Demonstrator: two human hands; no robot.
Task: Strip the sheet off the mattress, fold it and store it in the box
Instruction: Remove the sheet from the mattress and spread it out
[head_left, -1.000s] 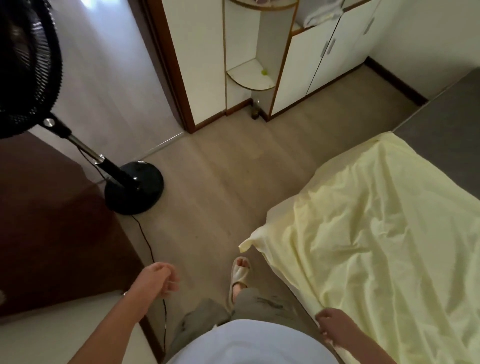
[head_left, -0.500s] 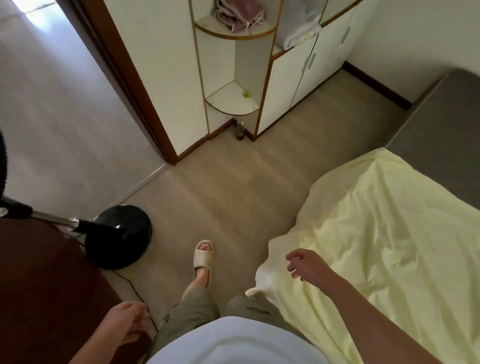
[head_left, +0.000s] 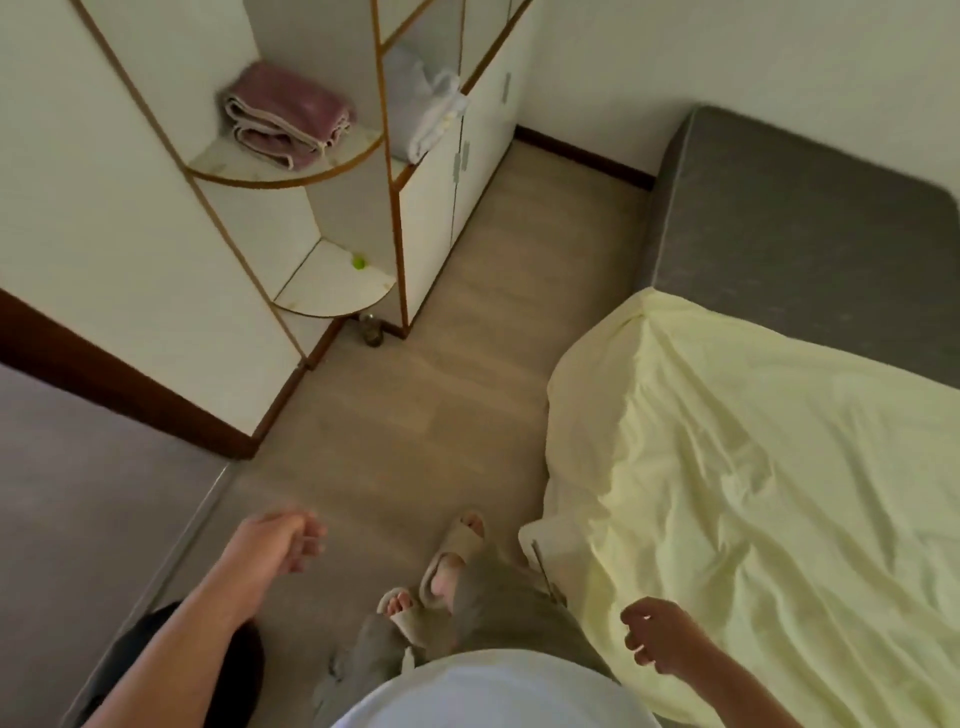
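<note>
— Where's the sheet (head_left: 769, 499)?
— Rumpled over the near end of the mattress (head_left: 810, 228), its edge hanging down the side by my feet.
— Your hands?
— Left hand (head_left: 278, 543) and right hand (head_left: 657, 642) both loosely curled, holding nothing. Bare floor (head_left: 415, 415) runs open alongside.

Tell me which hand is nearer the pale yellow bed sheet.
Right. The right hand hovers open at the pale yellow bed sheet's near edge, overlapping it in view. The left hand hangs over the floor, across the person's legs from the sheet.
</note>
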